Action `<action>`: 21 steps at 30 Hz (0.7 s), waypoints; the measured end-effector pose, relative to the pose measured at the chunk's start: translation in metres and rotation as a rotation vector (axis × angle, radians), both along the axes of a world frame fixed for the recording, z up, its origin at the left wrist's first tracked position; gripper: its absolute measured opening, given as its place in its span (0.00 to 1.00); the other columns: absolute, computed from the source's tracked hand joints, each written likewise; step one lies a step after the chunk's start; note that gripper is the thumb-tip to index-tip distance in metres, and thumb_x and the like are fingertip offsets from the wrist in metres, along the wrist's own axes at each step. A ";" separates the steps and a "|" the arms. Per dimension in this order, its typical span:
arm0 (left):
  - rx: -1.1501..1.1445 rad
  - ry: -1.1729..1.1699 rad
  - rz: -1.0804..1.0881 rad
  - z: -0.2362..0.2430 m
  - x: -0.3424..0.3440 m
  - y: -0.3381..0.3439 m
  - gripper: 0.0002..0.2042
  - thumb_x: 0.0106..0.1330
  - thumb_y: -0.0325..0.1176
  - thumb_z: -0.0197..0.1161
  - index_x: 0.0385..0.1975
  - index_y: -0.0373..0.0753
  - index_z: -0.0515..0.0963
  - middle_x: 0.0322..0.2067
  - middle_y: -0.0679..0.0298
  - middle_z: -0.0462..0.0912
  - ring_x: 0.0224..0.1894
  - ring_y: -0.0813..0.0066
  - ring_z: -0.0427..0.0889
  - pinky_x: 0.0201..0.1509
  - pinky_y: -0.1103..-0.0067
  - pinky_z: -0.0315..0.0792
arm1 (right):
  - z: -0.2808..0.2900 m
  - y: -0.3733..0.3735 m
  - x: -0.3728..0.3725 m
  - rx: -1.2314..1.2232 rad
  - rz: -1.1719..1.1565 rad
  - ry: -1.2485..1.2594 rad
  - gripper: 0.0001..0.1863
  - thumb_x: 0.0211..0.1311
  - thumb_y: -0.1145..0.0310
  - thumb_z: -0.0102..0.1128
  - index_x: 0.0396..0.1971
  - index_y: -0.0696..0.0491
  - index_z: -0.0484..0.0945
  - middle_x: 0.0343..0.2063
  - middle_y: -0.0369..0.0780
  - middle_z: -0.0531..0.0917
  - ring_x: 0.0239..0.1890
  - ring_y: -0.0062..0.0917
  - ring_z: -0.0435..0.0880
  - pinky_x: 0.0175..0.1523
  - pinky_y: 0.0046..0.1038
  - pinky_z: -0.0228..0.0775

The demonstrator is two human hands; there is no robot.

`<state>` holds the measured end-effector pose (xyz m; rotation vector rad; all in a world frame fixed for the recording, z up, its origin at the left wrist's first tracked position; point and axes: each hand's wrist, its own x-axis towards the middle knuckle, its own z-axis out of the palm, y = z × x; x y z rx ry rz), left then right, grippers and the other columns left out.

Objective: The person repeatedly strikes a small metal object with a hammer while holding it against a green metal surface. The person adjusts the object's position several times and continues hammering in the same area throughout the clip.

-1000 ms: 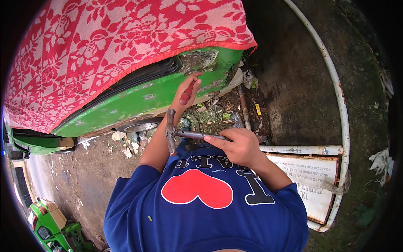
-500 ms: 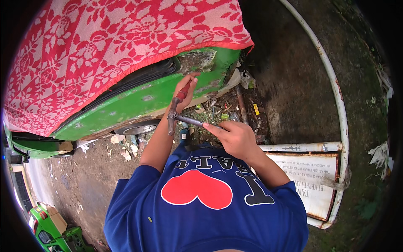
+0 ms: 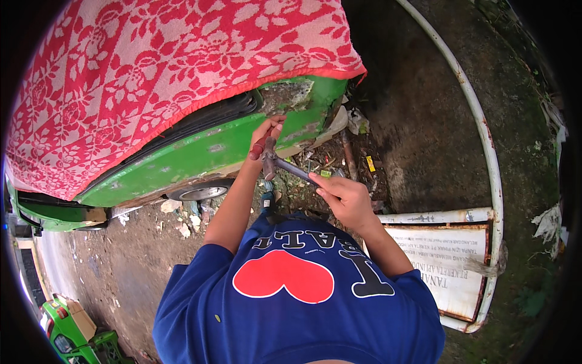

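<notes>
My left hand [image 3: 267, 130] is closed around a red-handled tool [image 3: 259, 148], a chisel or screwdriver, held against the rusted lower edge of a green car body [image 3: 182, 167]. In my right hand [image 3: 343, 198] is a hammer [image 3: 285, 166], gripped by the end of its metal handle. The hammer's head sits right at the butt of the red handle. I cannot see the tool's tip, which is behind my fingers. My blue shirt fills the bottom of the view.
A red and pink floral cloth [image 3: 151, 73] covers the car. A wheel [image 3: 197, 193] shows under the body. Debris and a rusty rod [image 3: 348, 155] litter the dirt. A white sign board [image 3: 445, 264] and curved white pipe [image 3: 485, 139] lie to the right.
The hammer head has swung up and to the right, from below my left hand to the end of the red-handled tool. My right hand has risen with it.
</notes>
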<state>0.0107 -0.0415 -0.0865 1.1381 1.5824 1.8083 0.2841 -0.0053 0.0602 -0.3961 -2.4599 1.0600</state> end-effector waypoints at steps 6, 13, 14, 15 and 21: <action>0.133 -0.111 0.004 -0.001 -0.004 -0.001 0.05 0.72 0.28 0.52 0.36 0.33 0.72 0.55 0.51 0.78 0.56 0.63 0.77 0.64 0.69 0.67 | -0.019 0.009 0.016 -0.122 -0.130 0.030 0.20 0.61 0.74 0.64 0.54 0.49 0.81 0.30 0.44 0.85 0.27 0.29 0.82 0.35 0.27 0.72; 0.144 -0.149 0.001 -0.008 -0.009 -0.002 0.06 0.71 0.27 0.51 0.37 0.33 0.74 0.53 0.50 0.79 0.54 0.63 0.78 0.63 0.69 0.68 | -0.025 0.015 0.023 -0.195 -0.200 0.080 0.21 0.59 0.77 0.64 0.55 0.55 0.80 0.38 0.45 0.87 0.31 0.24 0.83 0.40 0.23 0.74; 0.142 -0.146 0.002 -0.010 -0.011 -0.002 0.06 0.71 0.27 0.51 0.38 0.33 0.74 0.53 0.50 0.79 0.54 0.63 0.78 0.63 0.69 0.68 | -0.025 0.015 0.026 -0.255 -0.227 0.032 0.21 0.60 0.77 0.64 0.55 0.54 0.80 0.38 0.46 0.87 0.33 0.26 0.85 0.42 0.24 0.74; 0.140 -0.144 0.003 -0.011 -0.012 -0.002 0.07 0.71 0.27 0.51 0.38 0.32 0.75 0.53 0.50 0.79 0.53 0.64 0.78 0.62 0.69 0.69 | -0.025 0.015 0.029 -0.315 -0.254 -0.016 0.21 0.60 0.76 0.65 0.55 0.53 0.80 0.39 0.47 0.87 0.35 0.28 0.86 0.44 0.24 0.74; 0.112 -0.055 -0.054 -0.008 -0.019 -0.004 0.08 0.74 0.31 0.53 0.40 0.32 0.76 0.53 0.54 0.79 0.55 0.66 0.77 0.62 0.71 0.69 | -0.041 0.008 0.034 -0.465 -0.398 0.065 0.21 0.61 0.75 0.64 0.55 0.59 0.79 0.32 0.38 0.87 0.31 0.14 0.80 0.38 0.19 0.71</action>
